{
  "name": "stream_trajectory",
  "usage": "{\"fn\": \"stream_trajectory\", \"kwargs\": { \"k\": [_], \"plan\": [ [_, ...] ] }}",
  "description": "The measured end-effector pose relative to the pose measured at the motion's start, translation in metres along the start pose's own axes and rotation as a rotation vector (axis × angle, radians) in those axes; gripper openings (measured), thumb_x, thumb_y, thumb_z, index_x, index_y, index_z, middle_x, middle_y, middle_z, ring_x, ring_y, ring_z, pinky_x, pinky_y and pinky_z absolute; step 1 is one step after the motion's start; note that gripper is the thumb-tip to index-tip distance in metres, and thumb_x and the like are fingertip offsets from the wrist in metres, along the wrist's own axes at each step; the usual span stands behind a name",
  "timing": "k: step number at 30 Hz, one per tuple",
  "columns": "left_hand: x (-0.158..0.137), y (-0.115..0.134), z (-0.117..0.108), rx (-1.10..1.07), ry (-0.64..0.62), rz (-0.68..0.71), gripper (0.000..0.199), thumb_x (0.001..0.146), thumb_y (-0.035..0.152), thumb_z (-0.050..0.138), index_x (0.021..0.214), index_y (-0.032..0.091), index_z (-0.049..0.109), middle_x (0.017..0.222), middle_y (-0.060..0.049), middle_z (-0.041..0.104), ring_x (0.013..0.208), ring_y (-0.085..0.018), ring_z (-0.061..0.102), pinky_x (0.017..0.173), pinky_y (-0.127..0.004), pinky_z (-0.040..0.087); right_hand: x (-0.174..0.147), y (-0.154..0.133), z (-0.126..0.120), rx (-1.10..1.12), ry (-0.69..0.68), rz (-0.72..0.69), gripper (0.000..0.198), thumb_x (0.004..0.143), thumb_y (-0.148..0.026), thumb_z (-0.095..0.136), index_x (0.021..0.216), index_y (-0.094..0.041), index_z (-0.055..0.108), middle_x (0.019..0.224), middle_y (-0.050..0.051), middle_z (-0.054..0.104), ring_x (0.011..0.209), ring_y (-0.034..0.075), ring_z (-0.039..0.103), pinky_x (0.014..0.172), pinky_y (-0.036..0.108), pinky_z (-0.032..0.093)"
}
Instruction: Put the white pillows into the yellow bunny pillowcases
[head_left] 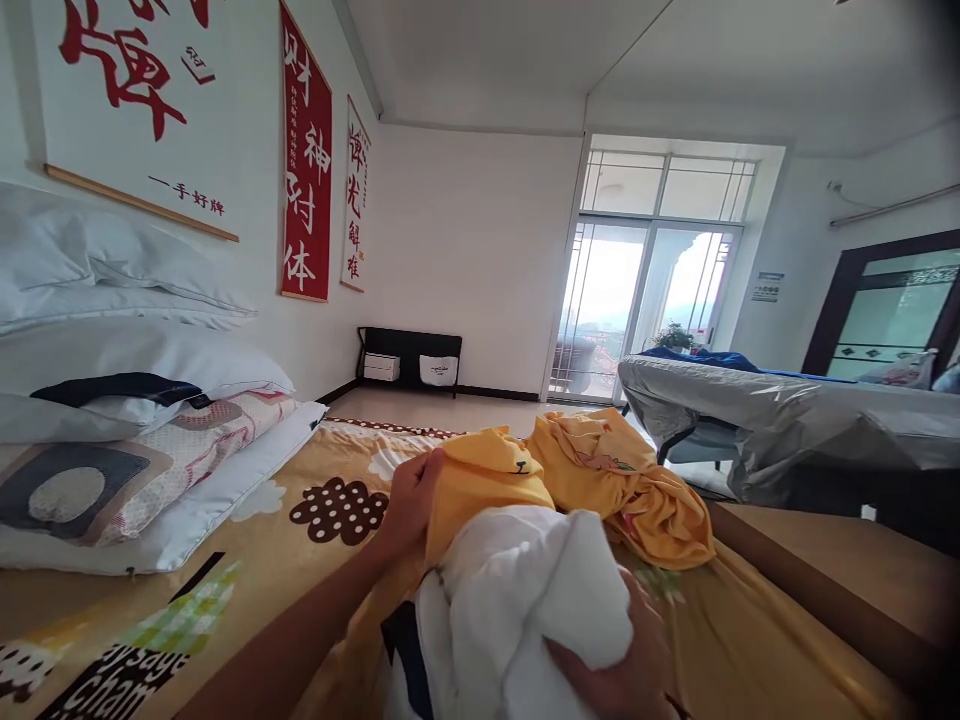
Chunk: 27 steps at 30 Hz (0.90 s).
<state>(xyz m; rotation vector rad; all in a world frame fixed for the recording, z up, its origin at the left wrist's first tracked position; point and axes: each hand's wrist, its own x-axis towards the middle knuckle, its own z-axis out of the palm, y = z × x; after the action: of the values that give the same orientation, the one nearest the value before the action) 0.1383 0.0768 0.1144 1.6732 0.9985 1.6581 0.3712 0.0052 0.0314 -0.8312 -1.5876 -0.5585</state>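
My left hand (414, 492) is closed on the left edge of a yellow pillowcase (487, 470), its fingers partly hidden by the cloth. Against the near side of this case lies a white pillow (517, 580), bulging toward me; how much of it sits inside the case I cannot see. Low on the right, my right hand (622, 650) grips the pillow's white fabric, with the thumb pressed into it. Just beyond and to the right rests a second, crumpled piece of yellow cloth (622, 480) with a printed pattern.
The patterned bed sheet (300, 580) lies beneath everything. Stacked pillows (150, 350) stand at the left wall. A plastic-covered table (750, 400) is to the right, with a chair (694, 440) beside it. A low black rack (409, 350) stands at the far wall.
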Motion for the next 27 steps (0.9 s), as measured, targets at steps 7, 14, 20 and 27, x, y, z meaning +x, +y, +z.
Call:
{"fn": "stream_trajectory", "kwargs": {
  "k": [7,14,20,27],
  "plan": [
    [-0.026,-0.030,-0.083,0.671,0.022,0.006,0.032,0.079,0.047,0.045,0.062,0.021,0.038,0.059,0.002,0.041,0.056,-0.013,0.039,0.054,-0.026,0.031,-0.005,-0.049,0.035,0.269,-0.058,-0.124,0.055,0.090,-0.051,0.041,0.134,-0.019,0.043,0.096,0.011,0.065,0.088,0.029,0.064,0.076,0.042,0.052],
    [-0.078,0.032,-0.075,0.899,-0.417,0.711,0.017,0.090,0.017,0.039,0.092,0.021,0.056,0.081,-0.005,0.060,0.075,-0.017,0.052,0.072,-0.032,0.041,-0.007,-0.093,0.052,0.438,-0.070,-0.287,0.013,0.089,-0.021,0.050,0.080,-0.022,0.059,0.059,-0.001,0.051,0.053,0.016,0.053,0.058,0.033,0.047],
    [-0.068,0.021,-0.064,1.105,-0.503,0.215,0.022,0.090,0.024,0.040,0.105,0.019,0.054,0.105,-0.009,0.061,0.097,-0.023,0.057,0.079,-0.033,0.045,0.008,-0.104,0.040,0.419,0.025,-0.277,0.026,0.089,-0.011,0.039,0.067,-0.020,0.048,0.051,-0.003,0.042,0.046,0.012,0.043,0.046,0.026,0.035],
    [-0.067,0.025,-0.058,1.067,-0.574,-0.071,0.019,0.081,0.021,0.048,0.098,0.019,0.057,0.100,-0.009,0.067,0.090,-0.025,0.063,0.070,-0.031,0.041,0.008,-0.105,0.038,0.435,-0.066,-0.299,0.013,0.086,-0.012,0.045,0.087,-0.020,0.056,0.060,0.000,0.055,0.051,0.015,0.051,0.051,0.031,0.046]
  ]
}}
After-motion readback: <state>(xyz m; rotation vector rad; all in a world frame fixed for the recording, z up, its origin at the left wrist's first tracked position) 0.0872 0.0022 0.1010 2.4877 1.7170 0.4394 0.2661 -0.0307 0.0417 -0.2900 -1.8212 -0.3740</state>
